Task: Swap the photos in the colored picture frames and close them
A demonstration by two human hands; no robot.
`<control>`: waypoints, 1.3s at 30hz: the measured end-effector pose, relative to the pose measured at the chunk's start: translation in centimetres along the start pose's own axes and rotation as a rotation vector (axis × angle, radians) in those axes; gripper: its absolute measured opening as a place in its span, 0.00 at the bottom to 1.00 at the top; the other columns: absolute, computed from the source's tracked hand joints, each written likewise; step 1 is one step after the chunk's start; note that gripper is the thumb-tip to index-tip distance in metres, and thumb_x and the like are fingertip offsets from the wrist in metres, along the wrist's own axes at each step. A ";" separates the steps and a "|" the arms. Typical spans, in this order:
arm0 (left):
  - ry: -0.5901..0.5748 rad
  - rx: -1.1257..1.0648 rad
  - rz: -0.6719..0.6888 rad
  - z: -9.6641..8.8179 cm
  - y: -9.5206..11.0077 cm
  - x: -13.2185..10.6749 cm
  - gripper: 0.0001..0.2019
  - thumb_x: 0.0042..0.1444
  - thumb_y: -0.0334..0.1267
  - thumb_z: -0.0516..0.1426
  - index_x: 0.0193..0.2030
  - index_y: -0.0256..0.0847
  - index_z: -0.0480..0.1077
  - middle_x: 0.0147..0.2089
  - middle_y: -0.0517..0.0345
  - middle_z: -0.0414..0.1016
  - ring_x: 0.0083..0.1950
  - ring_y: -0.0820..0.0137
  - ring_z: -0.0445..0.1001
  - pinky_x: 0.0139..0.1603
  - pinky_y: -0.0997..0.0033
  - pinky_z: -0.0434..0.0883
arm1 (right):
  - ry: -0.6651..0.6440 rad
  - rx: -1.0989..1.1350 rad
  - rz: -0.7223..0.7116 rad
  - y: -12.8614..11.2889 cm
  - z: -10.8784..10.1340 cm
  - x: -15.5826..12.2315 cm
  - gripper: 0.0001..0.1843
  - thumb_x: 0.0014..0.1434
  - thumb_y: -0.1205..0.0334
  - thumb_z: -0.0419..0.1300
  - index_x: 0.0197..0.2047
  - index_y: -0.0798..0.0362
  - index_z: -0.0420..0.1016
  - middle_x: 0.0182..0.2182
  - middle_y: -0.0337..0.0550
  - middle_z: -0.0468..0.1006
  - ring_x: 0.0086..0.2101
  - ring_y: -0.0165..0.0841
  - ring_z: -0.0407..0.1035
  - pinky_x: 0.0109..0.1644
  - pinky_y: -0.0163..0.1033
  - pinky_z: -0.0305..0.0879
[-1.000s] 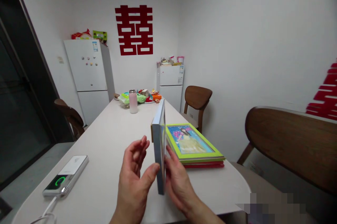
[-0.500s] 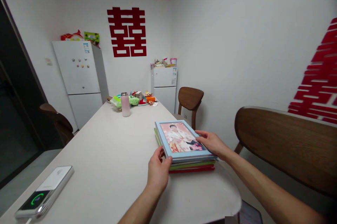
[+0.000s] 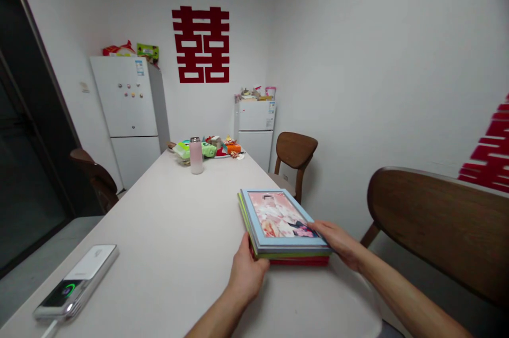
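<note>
A stack of picture frames lies near the close right corner of the table, with a light blue picture frame (image 3: 292, 241) on top holding a pink-toned photo. Grey, green and red edges show beneath it. My left hand (image 3: 247, 270) is closed round the near left corner, thumb along the front edge and fingers at the left side. On the right side, my right hand (image 3: 340, 242) grips the edge, its thumb over the top frame's border; its other fingers are mostly hidden.
A pink bottle (image 3: 196, 156) and several packages (image 3: 202, 148) stand farther along the white table (image 3: 167, 242). At the left lies a power bank (image 3: 77, 279) with a lit display and white cable. Wooden chairs (image 3: 433, 221) flank the table; two fridges (image 3: 125, 97) stand behind.
The stack's edges line up more closely than before. My left hand has shifted lower on the corner, and my right hand nearer the front right. The whole view has swung slightly left.
</note>
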State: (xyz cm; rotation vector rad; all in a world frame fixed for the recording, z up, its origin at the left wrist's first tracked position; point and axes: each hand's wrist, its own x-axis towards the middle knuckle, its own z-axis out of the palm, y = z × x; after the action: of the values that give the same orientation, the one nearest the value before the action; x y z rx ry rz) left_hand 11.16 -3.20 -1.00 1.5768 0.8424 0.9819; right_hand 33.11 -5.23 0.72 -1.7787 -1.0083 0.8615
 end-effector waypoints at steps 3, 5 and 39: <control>0.077 0.039 -0.026 -2.5 -0.9 0.9 0.28 0.36 0.18 0.49 0.47 0.40 0.60 0.46 0.58 0.70 0.47 0.68 0.68 0.47 0.73 0.63 | -0.061 0.007 -0.049 -1.3 2.9 0.2 0.16 0.47 0.54 0.54 0.30 0.59 0.73 0.23 0.42 0.76 0.26 0.32 0.68 0.29 0.34 0.58; 0.134 0.067 -0.045 -4.9 -1.4 1.6 0.27 0.36 0.18 0.49 0.47 0.40 0.61 0.45 0.58 0.71 0.46 0.67 0.68 0.47 0.71 0.63 | -0.102 0.019 -0.094 -2.6 5.5 0.7 0.15 0.49 0.55 0.53 0.32 0.59 0.72 0.25 0.41 0.75 0.28 0.33 0.68 0.31 0.35 0.59; -0.082 -0.562 0.313 -9.1 12.3 -1.4 0.39 0.37 0.25 0.53 0.58 0.46 0.44 0.20 0.73 0.59 0.22 0.80 0.58 0.24 0.80 0.56 | -0.374 0.922 -0.694 -15.3 14.6 -9.6 0.37 0.41 0.71 0.48 0.56 0.42 0.50 0.15 0.28 0.59 0.18 0.24 0.54 0.21 0.29 0.52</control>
State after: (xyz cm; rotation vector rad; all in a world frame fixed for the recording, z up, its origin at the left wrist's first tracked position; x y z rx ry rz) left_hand 2.74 -3.28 11.85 1.2609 0.2241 1.2367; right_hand 12.18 -4.41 10.86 -0.4490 -1.0969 0.9791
